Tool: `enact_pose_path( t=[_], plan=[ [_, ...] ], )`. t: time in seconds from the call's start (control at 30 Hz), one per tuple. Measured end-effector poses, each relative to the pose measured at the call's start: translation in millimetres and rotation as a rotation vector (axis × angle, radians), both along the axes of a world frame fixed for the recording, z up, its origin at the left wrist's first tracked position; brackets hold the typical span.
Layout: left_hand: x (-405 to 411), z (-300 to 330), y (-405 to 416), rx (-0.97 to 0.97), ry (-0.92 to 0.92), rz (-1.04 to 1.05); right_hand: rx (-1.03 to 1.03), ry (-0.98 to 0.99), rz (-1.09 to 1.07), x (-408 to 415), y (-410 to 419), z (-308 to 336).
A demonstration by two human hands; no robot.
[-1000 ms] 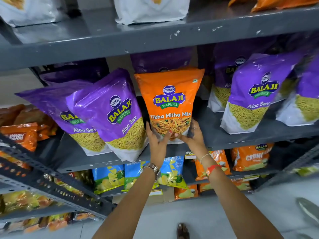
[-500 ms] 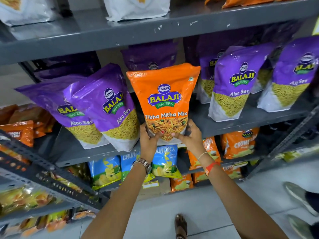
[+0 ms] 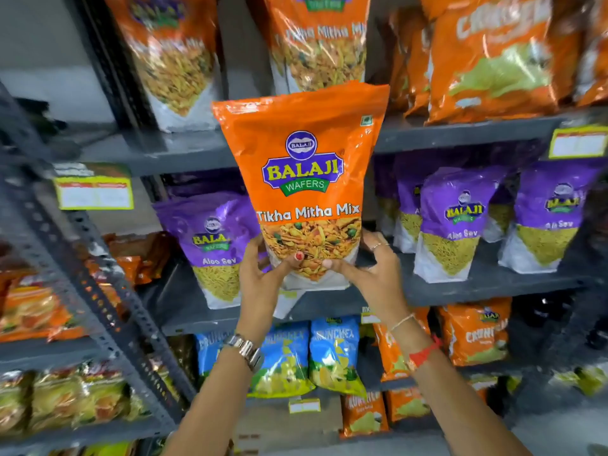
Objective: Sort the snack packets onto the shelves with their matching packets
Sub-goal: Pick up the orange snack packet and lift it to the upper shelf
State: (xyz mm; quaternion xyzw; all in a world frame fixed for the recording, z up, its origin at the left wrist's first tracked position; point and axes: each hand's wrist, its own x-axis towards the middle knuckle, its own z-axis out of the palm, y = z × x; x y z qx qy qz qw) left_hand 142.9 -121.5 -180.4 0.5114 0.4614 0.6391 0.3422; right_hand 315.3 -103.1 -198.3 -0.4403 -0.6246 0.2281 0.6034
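Both grips closed: left hand (image 3: 263,274), right hand (image 3: 371,271) clasp Tikha Mitha Mix packet (image 3: 306,179) bottom, upright.

We count three orange Tikha Mitha Mix foil pouches: one held upright (image 3: 306,179) and two on the top shelf, at its left end (image 3: 171,57) and its middle (image 3: 320,44). We see three purple Aloo Sev foil pouches clearly along the middle shelf: one near its left end (image 3: 214,245), two toward its right end (image 3: 450,225) (image 3: 549,218); more behind are too hidden to count. Three blue Crunchex packets (image 3: 332,353) line the lower shelf. Two yellow-bordered price labels (image 3: 93,190) (image 3: 577,143) hang on shelf edges. Two hands, left (image 3: 263,274) and right (image 3: 368,274), each grip the held pouch.
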Motion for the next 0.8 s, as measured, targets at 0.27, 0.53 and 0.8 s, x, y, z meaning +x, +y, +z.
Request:
enact_pose_path(
  t=[0.27, 0.53, 0.8],
  plan=[
    [-57, 108, -7, 0.221, 0.052, 0.072, 0.2, 0.075, 0.073, -56, 12, 104],
    [-117, 196, 32, 0.231, 0.092, 0.15, 0.24, 0.059, 0.194, -121, 77, 192],
    [-154, 228, 92, 0.142, 0.048, 0.176, 0.125, 0.015, 0.259, -158, 127, 231]
  ],
)
